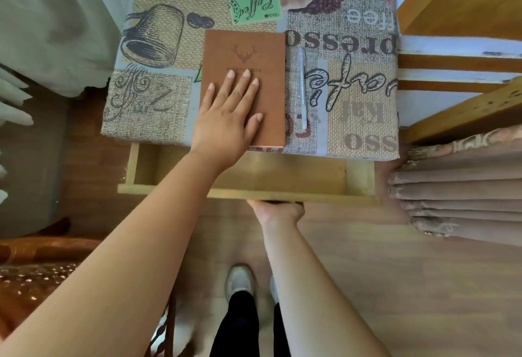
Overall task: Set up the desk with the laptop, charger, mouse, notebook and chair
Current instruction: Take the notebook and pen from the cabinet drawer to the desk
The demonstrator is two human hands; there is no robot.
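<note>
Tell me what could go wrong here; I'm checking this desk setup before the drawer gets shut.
1. The notebook sticks out slightly past the desk's near edge, above the open drawer; if the left hand resting flat on it slides it nearer, it may tip in.
2. The right hand grips the drawer front from below; a quick push could pinch its fingers.
3. The pen lies loose beside the notebook and might roll if the desk jolts.

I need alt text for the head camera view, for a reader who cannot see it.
A person's left hand rests flat on a brown notebook on a desk with a coffee-print cloth, while the right hand holds the front of the open drawer. A white pen lies beside the notebook.
</note>
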